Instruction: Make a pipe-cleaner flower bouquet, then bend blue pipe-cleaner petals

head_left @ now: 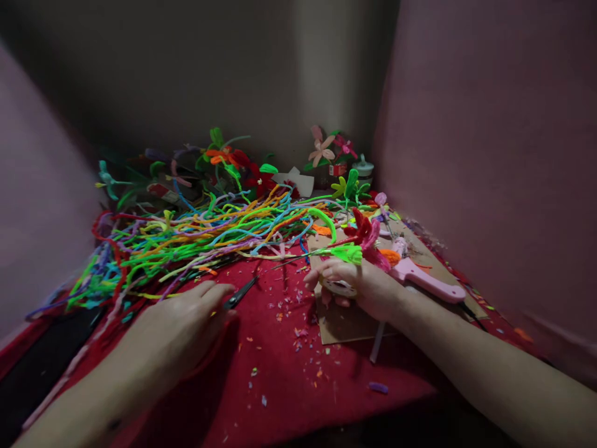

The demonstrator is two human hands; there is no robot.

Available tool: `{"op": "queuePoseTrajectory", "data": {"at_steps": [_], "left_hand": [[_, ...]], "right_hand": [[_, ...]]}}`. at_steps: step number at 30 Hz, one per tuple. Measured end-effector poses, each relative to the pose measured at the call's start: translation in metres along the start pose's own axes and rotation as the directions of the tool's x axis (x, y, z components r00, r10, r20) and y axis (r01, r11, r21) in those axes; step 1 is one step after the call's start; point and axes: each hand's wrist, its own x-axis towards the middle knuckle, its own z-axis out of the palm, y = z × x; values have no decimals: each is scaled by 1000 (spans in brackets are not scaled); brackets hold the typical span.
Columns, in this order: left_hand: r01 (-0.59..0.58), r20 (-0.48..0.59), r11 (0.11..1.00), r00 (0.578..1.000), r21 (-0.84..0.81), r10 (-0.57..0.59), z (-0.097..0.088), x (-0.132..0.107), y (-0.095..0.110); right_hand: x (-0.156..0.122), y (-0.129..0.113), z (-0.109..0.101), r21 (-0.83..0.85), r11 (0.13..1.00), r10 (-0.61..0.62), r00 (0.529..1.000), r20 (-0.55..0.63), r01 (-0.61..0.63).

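My left hand (193, 314) is curled over a pair of dark scissors (242, 292), their pointed tip toward the middle of the table; the handles are hidden by my fingers. My right hand (359, 283) is closed around a roll of tape (339, 287), its loose strip (377, 343) hanging below. A bright green pipe-cleaner flower (346, 253) with a thin wire stem lies just above the right fingers, touching or very near them. Behind that hand are a red and pink pipe-cleaner flower (366, 233) and a pink hot glue gun (426, 280).
A heap of coloured pipe cleaners (224, 230) spreads over the red cloth (280, 386). Cardboard (345, 326) lies beneath my right hand, with small clippings (301, 333) beside it. Finished pipe-cleaner flowers (321, 149) and a lidded jar (362, 168) stand against the back wall.
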Motion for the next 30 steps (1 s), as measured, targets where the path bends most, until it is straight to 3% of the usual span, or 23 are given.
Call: {"op": "queuePoseTrajectory", "data": {"at_steps": [1,2,4,7,10,17,23,27,30], "left_hand": [[-70,9,997,997,-20,70,1,4,10],[-181,-62,981,982,-76,176,2,7,21],[-251,-160,964,959,-92,234,7,14,45],[-289,-220,954,938,-78,266,16,28,74],[-236,-197,968,956,-84,216,24,40,89],[-233,-203,967,957,-106,209,33,49,93],[-235,-189,972,954,24,235,33,47,95],[-189,-227,980,959,-64,170,28,43,96],[-249,-300,962,931,-112,207,30,42,92]], "right_hand": [[0,0,0,14,1000,3,1000,15,-3],[1,0,0,24,1000,8,1000,25,-9],[1,-1,0,40,999,19,999,34,-20],[1,-2,2,59,998,30,999,35,-32],[1,-3,4,73,997,28,999,41,-31],[1,0,3,59,998,3,1000,25,-5],[-1,-4,7,51,999,-7,999,39,5],[-3,-7,9,32,998,-47,999,-10,47],[-3,-7,9,67,997,-47,999,18,46]]}}
